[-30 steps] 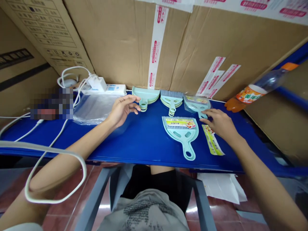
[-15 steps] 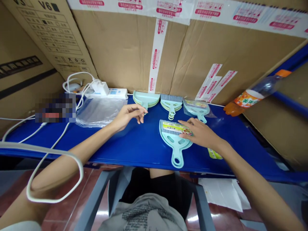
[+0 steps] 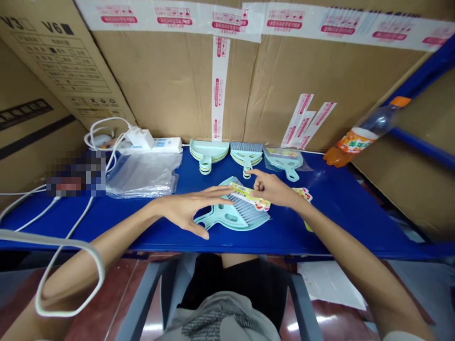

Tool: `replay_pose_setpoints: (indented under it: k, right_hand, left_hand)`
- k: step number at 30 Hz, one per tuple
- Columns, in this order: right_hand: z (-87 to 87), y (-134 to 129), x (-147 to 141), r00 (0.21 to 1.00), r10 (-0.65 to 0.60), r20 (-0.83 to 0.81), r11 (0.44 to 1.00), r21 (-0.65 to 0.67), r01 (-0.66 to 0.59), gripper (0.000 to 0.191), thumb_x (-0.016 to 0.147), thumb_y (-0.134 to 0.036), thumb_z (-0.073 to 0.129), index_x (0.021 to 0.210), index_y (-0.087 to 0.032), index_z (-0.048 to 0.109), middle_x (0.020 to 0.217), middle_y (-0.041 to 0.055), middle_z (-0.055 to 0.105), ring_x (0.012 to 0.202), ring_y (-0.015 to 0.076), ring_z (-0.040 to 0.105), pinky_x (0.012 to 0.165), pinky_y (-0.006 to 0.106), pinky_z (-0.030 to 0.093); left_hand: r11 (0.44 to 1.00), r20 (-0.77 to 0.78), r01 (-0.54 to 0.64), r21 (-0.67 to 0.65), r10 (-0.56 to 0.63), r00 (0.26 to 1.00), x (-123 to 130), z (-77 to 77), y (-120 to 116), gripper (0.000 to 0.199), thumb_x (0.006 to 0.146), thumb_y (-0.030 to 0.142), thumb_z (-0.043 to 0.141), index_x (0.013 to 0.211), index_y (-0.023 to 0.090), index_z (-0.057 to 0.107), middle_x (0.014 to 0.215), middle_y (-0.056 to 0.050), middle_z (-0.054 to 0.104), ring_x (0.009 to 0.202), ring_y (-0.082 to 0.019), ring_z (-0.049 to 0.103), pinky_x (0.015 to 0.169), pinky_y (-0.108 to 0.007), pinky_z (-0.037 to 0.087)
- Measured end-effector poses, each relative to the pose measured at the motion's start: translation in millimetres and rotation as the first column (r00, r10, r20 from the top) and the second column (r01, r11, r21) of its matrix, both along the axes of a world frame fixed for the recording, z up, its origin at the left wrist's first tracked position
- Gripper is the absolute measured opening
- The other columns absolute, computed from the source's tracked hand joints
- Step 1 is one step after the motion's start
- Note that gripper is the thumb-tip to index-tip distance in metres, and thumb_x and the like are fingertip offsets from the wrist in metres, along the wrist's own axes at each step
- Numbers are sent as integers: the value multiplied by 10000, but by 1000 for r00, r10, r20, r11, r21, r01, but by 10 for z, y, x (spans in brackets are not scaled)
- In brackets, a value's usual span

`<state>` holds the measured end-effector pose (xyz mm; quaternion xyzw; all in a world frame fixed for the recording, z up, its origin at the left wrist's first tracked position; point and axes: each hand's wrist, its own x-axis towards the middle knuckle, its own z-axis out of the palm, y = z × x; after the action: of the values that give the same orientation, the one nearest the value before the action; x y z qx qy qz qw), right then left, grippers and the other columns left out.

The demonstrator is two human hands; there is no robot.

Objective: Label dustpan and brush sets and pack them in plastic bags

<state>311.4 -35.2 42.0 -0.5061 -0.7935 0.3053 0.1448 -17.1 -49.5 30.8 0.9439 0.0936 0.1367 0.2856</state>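
Dustpan [image 3: 245, 229] and brush [image 3: 229, 215] lie nested between the two hands, turned since half a second ago: the handle end, which pointed toward the person's lap, now points left, beneath the left hand [image 3: 188, 208], and the bristles face right. That hand, earlier held in the air beside the dustpan stack [image 3: 209, 150], now reaches over the set — fingers stretched long, thumb spread wide, gripping nothing visible. Its fingertips meet the near end of a label [image 3: 245, 193], which now slants across the bristles.

Right hand [image 3: 272, 189], earlier spread over the set, is now half curled at the label's other end, index finger extended and the rest folded; whether it pinches the label I cannot tell.

Pale mint plastic, smooth and hard, forms the rounded pan and the brush body, which has an oval cutout; the grey-blue bristles are straight and ribbed. The label is a glossy yellow-green strip with a scalloped, printed end. A second label [image 3: 304, 193] lies partly behind the right wrist. Just beyond the right hand sit a fanned brush stack [image 3: 247, 156] and a set in clear film [image 3: 284, 158]; beyond the left hand — crinkled transparent bags [image 3: 144, 175].
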Motion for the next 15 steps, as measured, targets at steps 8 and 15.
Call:
replay_pose_setpoints:
  k: [8, 15]
  right_hand:
    - [-25, 232, 216, 835, -111, -538, 993, -95, 71, 364, 812, -401, 846, 1103, -190, 793, 939, 54, 773, 764, 162, 665, 653, 268, 499]
    - [-181, 166, 236, 795, -188, -577, 979, -42, 201, 338, 820, -448, 819, 1027, -182, 845, 862, 59, 800, 689, 173, 645, 595, 287, 446]
  left_hand:
    - [990, -2, -138, 9, 138, 990, 92, 219, 74, 451, 1050, 377, 720, 1466, 206, 696, 1394, -178, 754, 1287, -302, 722, 1102, -452, 572]
    - [955, 5, -138, 261, 142, 990, 764, -109, 158, 561, 1112, 522, 571, 1474, 106, 675, 1463, -228, 709, 1392, -375, 620, 1146, -572, 498]
